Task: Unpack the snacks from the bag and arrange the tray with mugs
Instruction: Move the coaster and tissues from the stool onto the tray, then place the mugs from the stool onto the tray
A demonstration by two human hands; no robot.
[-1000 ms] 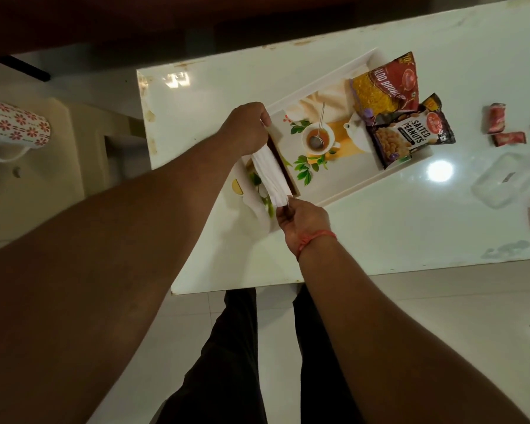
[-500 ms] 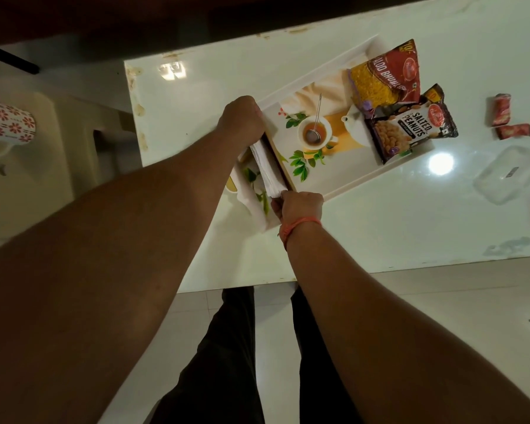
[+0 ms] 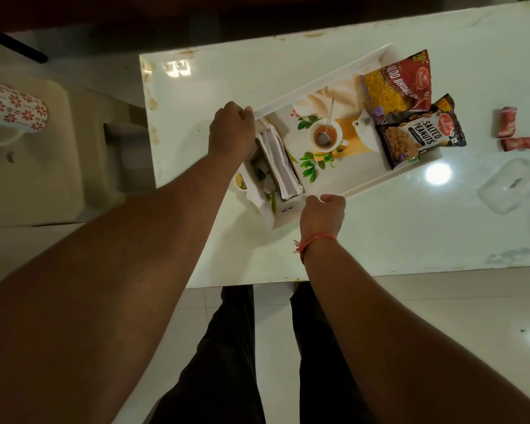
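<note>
Mug (image 3: 11,113), white ceramic with red flower print, lies on its side on the beige stand far left, well apart from the white glossy table (image 3: 380,240). Left hand (image 3: 231,130) curls its fingers round the near-left corner of the white rectangular printed tray (image 3: 318,84). Folded white paper napkins (image 3: 277,160) lie in the tray's left end. Right hand (image 3: 322,214) pinches the tray's near rim. Red-yellow snack packet (image 3: 395,84) and dark salted peanuts packet (image 3: 419,133) overlap at the tray's right end.
</note>
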